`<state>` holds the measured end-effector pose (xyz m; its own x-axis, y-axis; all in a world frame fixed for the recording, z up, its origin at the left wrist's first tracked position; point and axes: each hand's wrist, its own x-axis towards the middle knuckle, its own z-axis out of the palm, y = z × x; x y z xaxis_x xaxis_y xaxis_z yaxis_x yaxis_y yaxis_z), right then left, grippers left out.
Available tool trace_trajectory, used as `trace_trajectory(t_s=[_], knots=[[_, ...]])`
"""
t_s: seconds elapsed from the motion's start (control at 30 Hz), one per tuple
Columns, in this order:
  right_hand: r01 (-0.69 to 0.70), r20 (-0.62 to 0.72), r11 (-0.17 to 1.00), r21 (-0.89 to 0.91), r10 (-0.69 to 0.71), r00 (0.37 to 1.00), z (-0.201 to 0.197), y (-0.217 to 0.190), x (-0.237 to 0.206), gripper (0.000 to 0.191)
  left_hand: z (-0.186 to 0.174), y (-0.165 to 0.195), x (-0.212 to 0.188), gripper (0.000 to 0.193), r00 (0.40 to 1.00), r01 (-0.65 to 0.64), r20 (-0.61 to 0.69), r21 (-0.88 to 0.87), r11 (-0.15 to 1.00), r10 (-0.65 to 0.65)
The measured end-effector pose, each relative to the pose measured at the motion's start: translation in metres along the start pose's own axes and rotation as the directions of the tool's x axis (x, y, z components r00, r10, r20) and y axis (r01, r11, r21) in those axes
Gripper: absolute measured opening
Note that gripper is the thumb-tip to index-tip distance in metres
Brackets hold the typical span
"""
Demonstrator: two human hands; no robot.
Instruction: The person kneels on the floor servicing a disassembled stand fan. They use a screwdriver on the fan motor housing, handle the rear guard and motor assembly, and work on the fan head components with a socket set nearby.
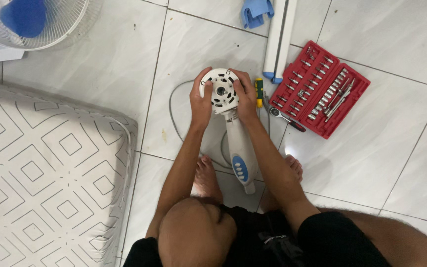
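one package noted: an open red tool case, rectangular, lying tilted on the tiled floor at upper right of the view, its tray filled with rows of small silver bits and sockets. one label-like marking noted: a blue oval panel with pale buttons on a white fan housing at centre. no signs or screens observed.
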<state>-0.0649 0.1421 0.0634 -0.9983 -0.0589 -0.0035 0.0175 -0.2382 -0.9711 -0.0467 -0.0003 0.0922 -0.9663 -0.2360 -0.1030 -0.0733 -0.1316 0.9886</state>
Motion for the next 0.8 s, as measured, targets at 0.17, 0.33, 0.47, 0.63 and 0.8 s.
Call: trace_trajectory(t_s=[0.17,0.33,0.47,0.63,0.8], knots=[[-0.020,-0.001,0.999,0.048,0.020,1.000,0.002,0.001,0.002,0.035,-0.010,0.003,0.012,0.034,0.997,0.053,0.059,-0.051,0.997,-0.050],[0.031,0.009,0.995,-0.094,-0.030,1.000,-0.002,0.003,0.011,0.034,-0.003,-0.007,0.014,0.032,1.000,0.014,-0.005,0.057,0.998,-0.014],[0.143,0.002,0.910,-0.390,-0.154,0.988,-0.012,0.002,0.006,0.037,-0.001,-0.015,0.009,0.042,0.991,-0.116,-0.083,-0.079,0.990,0.110],[0.092,0.284,0.977,-0.192,-0.035,0.958,-0.046,-0.019,-0.003,0.070,-0.015,-0.001,-0.021,0.073,0.925,-0.378,0.094,0.306,0.874,0.368],[-0.004,0.479,0.963,-0.270,0.138,0.867,-0.062,-0.030,-0.002,0.096,-0.020,0.018,-0.022,0.097,0.809,-0.586,0.391,0.602,0.543,0.439]])
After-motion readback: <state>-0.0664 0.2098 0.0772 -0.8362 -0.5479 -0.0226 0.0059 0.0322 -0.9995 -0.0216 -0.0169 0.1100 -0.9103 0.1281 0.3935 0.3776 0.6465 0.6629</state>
